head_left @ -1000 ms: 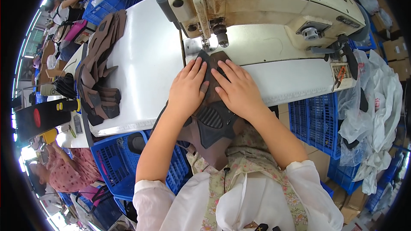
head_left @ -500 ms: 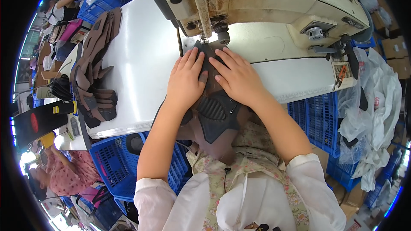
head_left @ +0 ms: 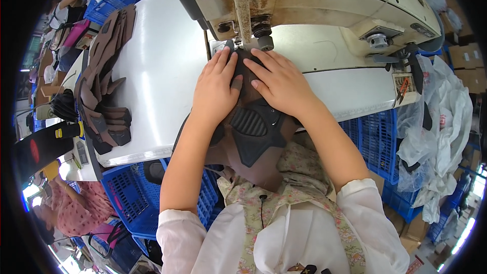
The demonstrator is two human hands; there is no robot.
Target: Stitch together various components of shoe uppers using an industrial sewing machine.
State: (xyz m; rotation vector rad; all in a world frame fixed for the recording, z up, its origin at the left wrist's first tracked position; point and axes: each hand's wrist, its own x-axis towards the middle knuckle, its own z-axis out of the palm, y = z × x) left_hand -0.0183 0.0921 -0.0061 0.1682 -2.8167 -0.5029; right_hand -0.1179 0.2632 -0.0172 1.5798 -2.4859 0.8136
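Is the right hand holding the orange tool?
No, the right hand lies on the brown and black piece, with the orange tool apart from it, farther right.

A white bench [head_left: 177, 81] with a glossy top carries streaks of glare, and blue plastic lattice-sided crates [head_left: 133, 195] stand below it on the left and right. Brown cardboard boxes [head_left: 464, 57] are stacked at the far right; a slim white strip light [head_left: 464, 236] glows toward the lower right.
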